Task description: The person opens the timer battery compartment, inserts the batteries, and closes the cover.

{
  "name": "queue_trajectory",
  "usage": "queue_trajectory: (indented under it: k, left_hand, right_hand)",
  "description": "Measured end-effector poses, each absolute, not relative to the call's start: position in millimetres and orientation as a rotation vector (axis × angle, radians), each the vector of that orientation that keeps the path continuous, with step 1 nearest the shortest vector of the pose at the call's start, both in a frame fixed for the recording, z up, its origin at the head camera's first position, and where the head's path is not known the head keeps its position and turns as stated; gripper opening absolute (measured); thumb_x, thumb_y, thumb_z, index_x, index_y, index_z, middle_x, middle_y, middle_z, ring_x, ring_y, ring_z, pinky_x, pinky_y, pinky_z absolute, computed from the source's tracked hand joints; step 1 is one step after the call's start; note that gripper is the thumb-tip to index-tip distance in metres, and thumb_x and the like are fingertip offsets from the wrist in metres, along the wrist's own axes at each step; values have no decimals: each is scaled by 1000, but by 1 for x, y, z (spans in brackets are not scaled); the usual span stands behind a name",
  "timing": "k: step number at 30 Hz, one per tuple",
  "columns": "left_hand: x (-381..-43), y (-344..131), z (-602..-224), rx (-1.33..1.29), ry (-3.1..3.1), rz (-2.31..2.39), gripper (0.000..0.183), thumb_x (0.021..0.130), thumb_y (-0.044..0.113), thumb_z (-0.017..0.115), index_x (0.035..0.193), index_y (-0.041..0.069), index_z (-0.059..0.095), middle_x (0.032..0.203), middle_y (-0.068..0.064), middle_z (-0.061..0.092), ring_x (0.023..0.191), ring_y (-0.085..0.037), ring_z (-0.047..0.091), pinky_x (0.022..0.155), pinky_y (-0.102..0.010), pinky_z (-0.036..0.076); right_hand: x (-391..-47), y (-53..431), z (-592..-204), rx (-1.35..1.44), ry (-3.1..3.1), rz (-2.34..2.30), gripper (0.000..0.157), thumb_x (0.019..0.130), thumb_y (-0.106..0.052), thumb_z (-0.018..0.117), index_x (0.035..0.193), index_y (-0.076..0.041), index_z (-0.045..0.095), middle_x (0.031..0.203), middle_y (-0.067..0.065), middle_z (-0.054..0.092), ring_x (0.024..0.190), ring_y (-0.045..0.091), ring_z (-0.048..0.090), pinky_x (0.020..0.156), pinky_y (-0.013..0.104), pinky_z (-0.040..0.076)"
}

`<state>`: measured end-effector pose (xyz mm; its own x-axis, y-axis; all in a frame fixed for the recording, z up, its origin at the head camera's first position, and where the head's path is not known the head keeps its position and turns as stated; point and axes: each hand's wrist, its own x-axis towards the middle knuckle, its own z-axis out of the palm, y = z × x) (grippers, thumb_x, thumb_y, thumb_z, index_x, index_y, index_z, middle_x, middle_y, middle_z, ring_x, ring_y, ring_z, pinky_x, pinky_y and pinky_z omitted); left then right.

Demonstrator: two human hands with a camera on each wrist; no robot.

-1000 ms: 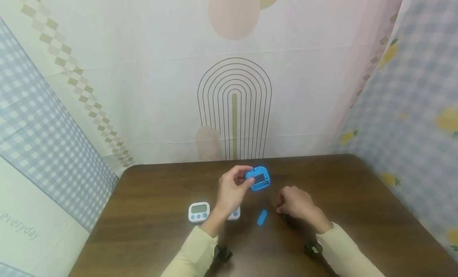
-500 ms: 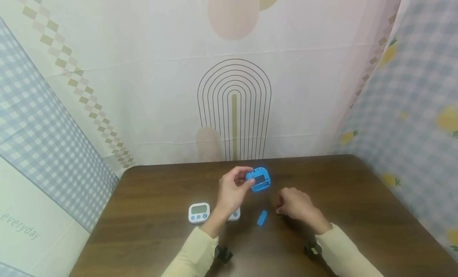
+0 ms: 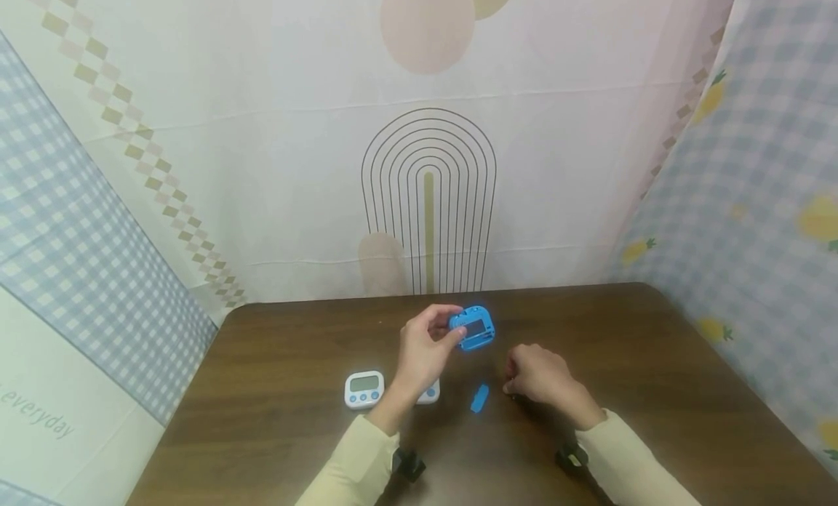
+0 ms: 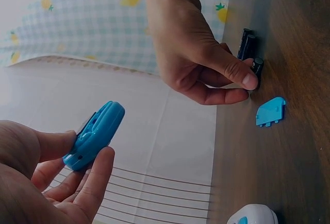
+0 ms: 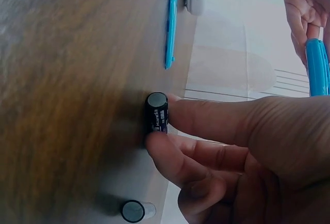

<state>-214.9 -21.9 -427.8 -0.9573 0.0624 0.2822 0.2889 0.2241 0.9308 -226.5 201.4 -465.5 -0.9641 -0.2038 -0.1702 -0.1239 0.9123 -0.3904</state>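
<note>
My left hand [image 3: 422, 350] holds a blue digital timer [image 3: 474, 328] up off the table, its back turned toward the head camera. The thumb lies on one face and the fingers support the other in the left wrist view. Down at the tabletop, my right hand [image 3: 540, 374] pinches a small black battery [image 5: 158, 113] between thumb and fingers. Another battery [image 5: 134, 211] lies close by on the wood, and dark batteries [image 4: 246, 44] show behind the right fingers. Between the hands lies the blue battery cover [image 3: 480, 398].
A white timer [image 3: 364, 389] with a grey screen and blue buttons lies on the brown table [image 3: 281, 433], left of the left forearm. A second white timer [image 3: 429, 392] is partly hidden under that wrist. Patterned cloth [image 3: 294, 164] hangs behind the table.
My right hand has shifted very slightly left and toward me at the tabletop. The left hand keeps the blue timer in nearly the same place.
</note>
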Motion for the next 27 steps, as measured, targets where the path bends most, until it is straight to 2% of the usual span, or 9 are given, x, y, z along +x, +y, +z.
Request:
queue_trajectory:
  k: [27]
  left_hand:
    - [-214,-21,-427,-326,-2310,-1842,27,97,12,78,123,16,75,114,-1,77,103,-19,73,91,-35,64]
  right_hand:
    - [-224,199,-465,-232,2872,-619,18,85,-14,89,86,-13,71,74,1,63,66,18,59,59,34,53]
